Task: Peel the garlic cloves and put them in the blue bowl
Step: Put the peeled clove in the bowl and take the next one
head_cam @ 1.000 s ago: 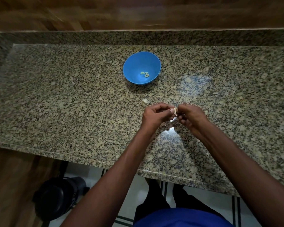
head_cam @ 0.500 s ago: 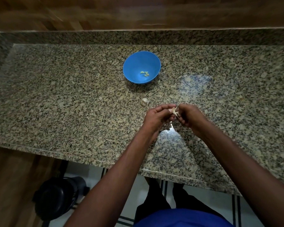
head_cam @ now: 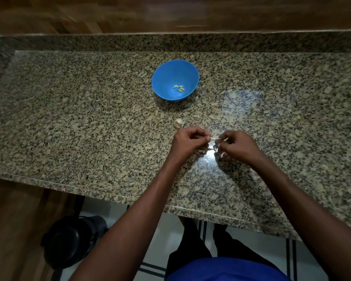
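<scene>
Blue bowl (head_cam: 166, 82) holds a few peeled cloves (head_cam: 179, 88).

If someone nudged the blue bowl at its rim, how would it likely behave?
The blue bowl looks like thin plastic holding only a few peeled cloves, so it is probably light. On the glossy granite counter it would likely slide easily. Its rounded sides suggest a rim push might rock it.

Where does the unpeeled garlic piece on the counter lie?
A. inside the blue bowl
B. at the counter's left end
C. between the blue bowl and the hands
C: the garlic piece sits on the granite between the blue bowl and the left hand.
</scene>
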`<state>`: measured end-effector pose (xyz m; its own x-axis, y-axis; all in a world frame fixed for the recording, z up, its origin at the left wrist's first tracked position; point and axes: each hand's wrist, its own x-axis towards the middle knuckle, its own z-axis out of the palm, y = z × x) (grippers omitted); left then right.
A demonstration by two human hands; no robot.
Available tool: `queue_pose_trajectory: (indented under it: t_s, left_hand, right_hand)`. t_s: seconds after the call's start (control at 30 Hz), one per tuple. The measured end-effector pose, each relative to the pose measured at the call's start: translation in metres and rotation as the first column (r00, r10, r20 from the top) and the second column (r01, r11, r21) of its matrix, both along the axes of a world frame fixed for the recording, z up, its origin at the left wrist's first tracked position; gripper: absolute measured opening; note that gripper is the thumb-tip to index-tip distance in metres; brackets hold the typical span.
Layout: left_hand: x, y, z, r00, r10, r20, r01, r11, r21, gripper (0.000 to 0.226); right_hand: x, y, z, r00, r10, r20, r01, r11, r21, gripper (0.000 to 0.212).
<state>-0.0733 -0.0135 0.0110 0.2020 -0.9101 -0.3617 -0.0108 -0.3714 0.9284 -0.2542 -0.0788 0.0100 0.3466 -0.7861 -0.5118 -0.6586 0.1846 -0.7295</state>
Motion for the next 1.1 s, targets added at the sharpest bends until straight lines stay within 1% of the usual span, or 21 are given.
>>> queue_pose_trajectory:
  t_s: [0.03, 0.1, 0.17, 0.23, 0.3, 0.37, 0.4, 0.47, 0.53, 0.6, 0.67, 0.7, 0.73, 0.77, 0.8, 0.83, 0.87, 0.9, 0.93, 1.0, 1.1]
  left_hand:
    - [0.000, -0.001, 0.001, 1.000, -0.017, 0.022, 0.017, 1.000, 0.003, 0.011]
    - [0.001, -0.002, 0.002, 0.998, -0.049, 0.049, 0.048, 0.999, 0.021, 0.010]
    - [0.001, -0.003, 0.003, 0.994, -0.082, 0.069, 0.080, 0.996, 0.030, 0.010]
    - [0.000, -0.005, 0.005, 0.987, -0.116, 0.111, 0.115, 0.993, 0.010, 0.010]
    - [-0.001, -0.005, 0.005, 0.976, -0.133, 0.174, 0.139, 0.990, -0.020, 0.010]
    - [-0.003, -0.004, 0.005, 0.979, -0.109, 0.170, 0.116, 0.993, -0.027, 0.010]
    - [-0.004, -0.003, 0.005, 0.987, -0.083, 0.134, 0.086, 0.996, -0.017, 0.009]
    - [-0.006, -0.002, 0.004, 1.000, -0.012, 0.005, 0.012, 0.999, 0.037, 0.009]
    - [-0.008, -0.001, 0.004, 0.990, 0.062, -0.124, -0.046, 0.991, 0.124, 0.009]
    - [-0.010, -0.002, 0.004, 0.973, 0.117, -0.201, -0.076, 0.977, 0.197, 0.009]
    - [-0.013, -0.002, 0.004, 0.965, 0.144, -0.220, -0.092, 0.969, 0.229, 0.007]
    - [-0.014, -0.002, 0.003, 0.968, 0.144, -0.207, -0.096, 0.970, 0.225, 0.006]
    - [-0.015, -0.001, 0.003, 0.973, 0.137, -0.187, -0.097, 0.973, 0.208, 0.006]
    - [-0.015, 0.001, 0.002, 0.977, 0.126, -0.171, -0.095, 0.979, 0.181, 0.007]
    - [-0.016, 0.002, 0.002, 0.980, 0.116, -0.161, -0.092, 0.985, 0.147, 0.008]
    - [-0.015, 0.005, 0.001, 0.983, 0.104, -0.151, -0.087, 0.990, 0.111, 0.010]
    - [-0.015, 0.006, 0.000, 0.987, 0.090, -0.134, -0.080, 0.994, 0.077, 0.012]
    - [-0.014, 0.007, 0.000, 0.991, 0.078, -0.112, -0.073, 0.996, 0.049, 0.014]
    - [-0.014, 0.007, 0.000, 0.993, 0.072, -0.090, -0.070, 0.997, 0.027, 0.014]
    - [-0.015, 0.007, 0.002, 0.996, 0.065, -0.056, -0.066, 0.998, -0.010, 0.012]
    - [-0.017, 0.007, 0.006, 0.998, 0.062, -0.015, -0.063, 0.996, -0.062, 0.010]
  right_hand:
    - [0.000, -0.001, 0.002, 0.999, 0.021, 0.024, -0.020, 1.000, -0.014, 0.007]
    - [0.000, 0.000, 0.009, 0.994, 0.096, 0.055, -0.094, 0.995, -0.046, 0.006]
    - [0.001, 0.000, 0.016, 0.985, 0.171, 0.018, -0.170, 0.983, -0.064, 0.011]
    - [0.000, -0.004, 0.020, 0.976, 0.215, 0.014, -0.215, 0.977, 0.004, 0.019]
    - [-0.003, -0.007, 0.023, 0.970, 0.228, 0.086, -0.235, 0.969, 0.076, 0.025]
    - [-0.005, -0.006, 0.024, 0.970, 0.210, 0.118, -0.217, 0.975, 0.054, 0.026]
    - [-0.004, -0.002, 0.023, 0.975, 0.208, 0.083, -0.207, 0.978, -0.017, 0.025]
    - [-0.001, 0.008, 0.020, 0.974, 0.219, -0.048, -0.224, 0.946, -0.233, 0.024]
    - [0.001, 0.019, 0.014, 0.965, 0.229, -0.126, -0.261, 0.875, -0.408, 0.024]
    - [0.002, 0.028, 0.006, 0.959, 0.235, -0.159, -0.284, 0.785, -0.551, 0.025]
    - [0.002, 0.033, -0.001, 0.950, 0.220, -0.223, -0.313, 0.715, -0.626, 0.025]
    - [0.003, 0.035, -0.003, 0.945, 0.215, -0.245, -0.325, 0.699, -0.637, 0.025]
    - [0.004, 0.036, -0.003, 0.948, 0.209, -0.241, -0.316, 0.707, -0.633, 0.026]
    - [0.005, 0.034, -0.003, 0.966, 0.185, -0.183, -0.259, 0.755, -0.603, 0.028]
    - [0.004, 0.030, -0.001, 0.986, 0.150, -0.070, -0.164, 0.843, -0.511, 0.030]
    - [0.002, 0.025, 0.002, 0.992, 0.092, 0.091, -0.056, 0.938, -0.342, 0.031]
    - [0.000, 0.020, 0.004, 0.973, -0.005, 0.233, 0.038, 0.990, -0.135, 0.032]
    - [0.000, 0.017, 0.006, 0.944, -0.108, 0.312, 0.096, 0.994, 0.054, 0.032]
    - [0.000, 0.015, 0.007, 0.919, -0.193, 0.345, 0.128, 0.971, 0.202, 0.033]
    - [0.002, 0.011, 0.004, 0.867, -0.328, 0.374, 0.147, 0.887, 0.438, 0.033]
    - [0.002, 0.007, 0.000, 0.756, -0.506, 0.416, 0.085, 0.705, 0.704, 0.027]
